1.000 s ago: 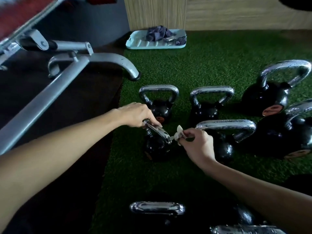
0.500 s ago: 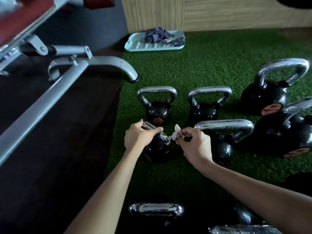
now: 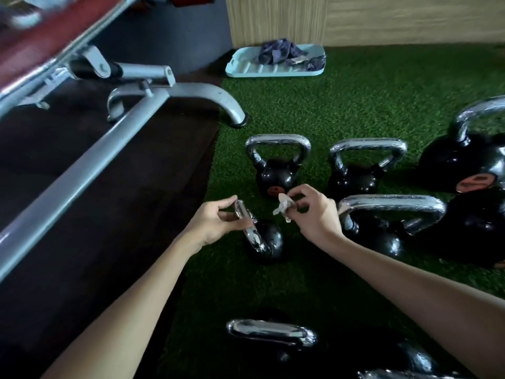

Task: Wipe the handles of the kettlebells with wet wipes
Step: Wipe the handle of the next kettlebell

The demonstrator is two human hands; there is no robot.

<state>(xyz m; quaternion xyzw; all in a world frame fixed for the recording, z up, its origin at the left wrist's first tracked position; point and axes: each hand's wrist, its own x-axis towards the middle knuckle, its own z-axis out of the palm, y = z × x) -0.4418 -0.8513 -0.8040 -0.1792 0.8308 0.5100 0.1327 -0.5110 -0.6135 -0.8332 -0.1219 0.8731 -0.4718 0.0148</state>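
On the green turf (image 3: 355, 105), the small kettlebell (image 3: 269, 242) leans toward your left hand (image 3: 216, 225), which grips its chrome handle (image 3: 252, 236). Your right hand (image 3: 314, 217) pinches the crumpled wet wipe (image 3: 284, 206) just beside that handle, not touching. Wiping looks mid-step; next, bring the wipe onto the bare chrome.

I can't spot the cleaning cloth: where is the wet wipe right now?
Head view, near centre: the wet wipe is pinched in the right hand, just right of the small tilted kettlebell whose handle the left hand holds.

Left hand (image 3: 216, 224) grips kettlebell handle (image 3: 250, 231); right hand (image 3: 314, 214) pinches wipe (image 3: 284, 207).
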